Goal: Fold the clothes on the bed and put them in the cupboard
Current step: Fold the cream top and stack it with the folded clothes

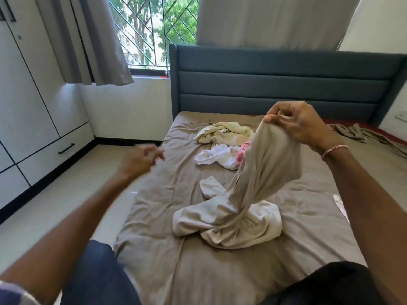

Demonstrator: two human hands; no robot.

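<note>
Nearest, below the right hand (301,123), the low end of the beige garment (259,172) lies heaped on the bed (167,265), wound into a rope where it leaves the sheet; that twist is the main hazard, since a fold made over it would likely come out lumpy and skewed; it probably wants shaking out first. Higher up, the right hand pinches the top edge of the garment between thumb and curled fingers, only a little cloth in the pinch; a sharp shake could pull it free and drop the whole piece back in a heap. Out to the left of that, the left hand (143,159) hangs over the bed's edge, blurred, its fingers loosely curled and, as far as the blur allows, holding nothing; it will probably have to find the matching corner, and in cloth this bunched it could easily take the wrong layer. Beyond the right hand's wrist line, a white cloth (214,158) with something pink (242,151) and a cream cloth (222,133) lie unfolded; a swinging hem might drag them. Far left of the left hand, the cupboard (33,102) stands with its doors closed; opening it while carrying a folded pile one-handed could undo the folds.
</note>
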